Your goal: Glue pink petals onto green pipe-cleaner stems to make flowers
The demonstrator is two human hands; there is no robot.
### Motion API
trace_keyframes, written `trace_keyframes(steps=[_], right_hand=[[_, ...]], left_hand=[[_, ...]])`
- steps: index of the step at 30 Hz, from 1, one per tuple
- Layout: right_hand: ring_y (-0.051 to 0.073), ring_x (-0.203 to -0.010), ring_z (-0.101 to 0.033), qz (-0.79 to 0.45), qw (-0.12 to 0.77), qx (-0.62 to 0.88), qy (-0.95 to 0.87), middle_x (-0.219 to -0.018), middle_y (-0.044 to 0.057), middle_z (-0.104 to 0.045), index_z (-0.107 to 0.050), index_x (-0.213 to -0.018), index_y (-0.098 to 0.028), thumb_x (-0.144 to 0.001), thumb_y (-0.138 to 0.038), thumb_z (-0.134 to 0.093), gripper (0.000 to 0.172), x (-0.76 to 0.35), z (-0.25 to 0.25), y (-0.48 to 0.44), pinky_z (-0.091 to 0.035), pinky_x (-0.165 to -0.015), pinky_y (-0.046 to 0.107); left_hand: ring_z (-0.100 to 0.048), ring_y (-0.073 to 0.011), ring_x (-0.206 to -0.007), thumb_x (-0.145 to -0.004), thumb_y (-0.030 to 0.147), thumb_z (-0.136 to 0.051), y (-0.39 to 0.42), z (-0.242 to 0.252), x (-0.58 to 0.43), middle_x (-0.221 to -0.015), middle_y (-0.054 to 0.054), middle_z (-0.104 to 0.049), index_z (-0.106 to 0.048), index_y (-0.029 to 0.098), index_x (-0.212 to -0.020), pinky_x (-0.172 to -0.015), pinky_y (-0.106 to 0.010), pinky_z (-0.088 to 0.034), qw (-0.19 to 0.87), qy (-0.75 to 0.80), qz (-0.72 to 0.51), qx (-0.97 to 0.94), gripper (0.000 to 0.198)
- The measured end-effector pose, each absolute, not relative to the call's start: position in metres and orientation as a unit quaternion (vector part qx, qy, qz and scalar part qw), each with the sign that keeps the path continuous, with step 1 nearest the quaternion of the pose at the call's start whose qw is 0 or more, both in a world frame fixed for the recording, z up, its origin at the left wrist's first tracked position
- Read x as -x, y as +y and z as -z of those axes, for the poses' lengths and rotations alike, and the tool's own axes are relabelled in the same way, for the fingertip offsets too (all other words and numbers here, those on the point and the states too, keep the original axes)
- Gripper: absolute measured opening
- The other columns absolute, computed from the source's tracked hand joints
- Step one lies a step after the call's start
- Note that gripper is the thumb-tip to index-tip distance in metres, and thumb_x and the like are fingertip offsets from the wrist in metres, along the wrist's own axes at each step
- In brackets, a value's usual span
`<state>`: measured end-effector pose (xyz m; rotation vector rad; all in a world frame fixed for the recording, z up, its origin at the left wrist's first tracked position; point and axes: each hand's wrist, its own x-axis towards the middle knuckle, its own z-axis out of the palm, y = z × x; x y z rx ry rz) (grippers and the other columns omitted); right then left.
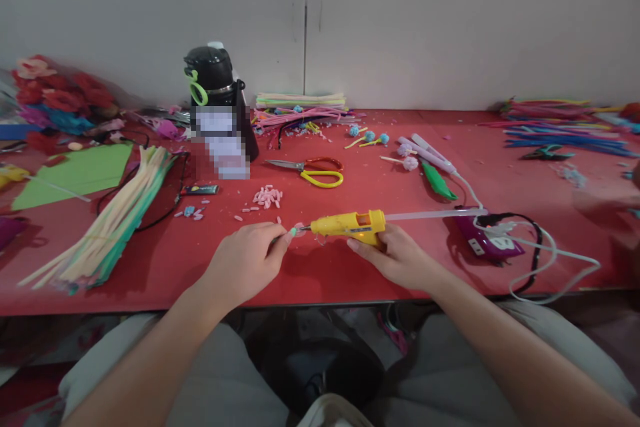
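Observation:
My right hand (403, 255) is wrapped round the grip of a yellow hot glue gun (345, 223), with a long clear glue stick (433, 215) coming out of its back. The gun's nozzle points left. My left hand (250, 257) is closed in a pinch on a small craft piece with a green tip (293, 231); a pinkish part shows at the nozzle. The nozzle is at or very near this piece; whether they touch I cannot tell. Just beyond my left hand is a pile of short pink pieces (268, 197).
Scissors with red and yellow handles (323, 177) lie ahead. A black bottle (220, 93) stands behind. Pipe cleaner bundles (105, 220) lie left and back. On the right are a purple power strip (485, 240) with looping cords, a lilac tool (433, 155) and pliers (547, 153).

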<state>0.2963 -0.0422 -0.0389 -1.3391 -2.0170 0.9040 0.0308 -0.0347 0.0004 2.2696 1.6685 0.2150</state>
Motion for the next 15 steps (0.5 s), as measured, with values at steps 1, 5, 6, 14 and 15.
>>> trace_keyframes(steps=[1, 5, 6, 14, 15], right_hand=[[0.013, -0.054, -0.041, -0.338, 0.276, 0.498, -0.749, -0.062, -0.002, -0.048, -0.061, -0.079, -0.02, -0.096, -0.047, -0.051, 0.033, -0.297, 0.04, -0.042, -0.034, -0.05, 0.026], [0.013, -0.054, -0.039, -0.345, 0.281, 0.495, -0.746, -0.061, -0.003, -0.045, -0.059, -0.079, -0.021, -0.097, -0.045, -0.051, 0.031, -0.3, 0.042, -0.041, -0.032, -0.05, 0.026], [0.013, -0.054, -0.038, -0.345, 0.282, 0.497, -0.745, -0.061, -0.003, -0.045, -0.059, -0.079, -0.021, -0.097, -0.045, -0.051, 0.031, -0.301, 0.043, -0.04, -0.031, -0.05, 0.026], [0.017, -0.065, -0.052, -0.262, 0.307, 0.559, -0.724, -0.076, 0.004, -0.062, -0.064, -0.086, -0.017, -0.093, -0.047, -0.056, 0.032, -0.318, 0.051, -0.015, -0.038, -0.06, 0.029], [0.017, -0.064, -0.052, -0.246, 0.31, 0.576, -0.715, -0.075, 0.004, -0.063, -0.064, -0.087, -0.017, -0.092, -0.049, -0.056, 0.034, -0.321, 0.054, -0.009, -0.038, -0.06, 0.029]], left_hand=[[-0.057, -0.0191, -0.07, -0.099, 0.037, -0.043, -0.035, -0.001, -0.031, -0.074, -0.003, -0.064, -0.052, 0.021, -0.071, -0.058, -0.029, -0.029, 0.163, 0.583, -0.078, -0.792, 0.033], [-0.053, -0.0173, -0.066, -0.1, 0.038, -0.042, -0.034, -0.002, -0.03, -0.069, -0.001, -0.06, -0.046, 0.021, -0.069, -0.059, -0.029, -0.03, 0.182, 0.574, -0.104, -0.791, 0.036], [-0.052, -0.0167, -0.065, -0.1, 0.038, -0.042, -0.034, -0.002, -0.03, -0.068, -0.001, -0.059, -0.045, 0.021, -0.068, -0.059, -0.029, -0.03, 0.186, 0.57, -0.115, -0.792, 0.036], [-0.054, -0.0167, -0.069, -0.098, 0.042, -0.045, -0.027, -0.003, -0.018, -0.075, -0.001, -0.064, -0.057, 0.021, -0.076, -0.063, -0.028, -0.036, 0.181, 0.561, -0.165, -0.79, 0.033], [-0.056, -0.0173, -0.071, -0.097, 0.042, -0.046, -0.023, -0.004, -0.013, -0.078, -0.002, -0.066, -0.058, 0.021, -0.077, -0.065, -0.028, -0.036, 0.174, 0.567, -0.166, -0.788, 0.031]])
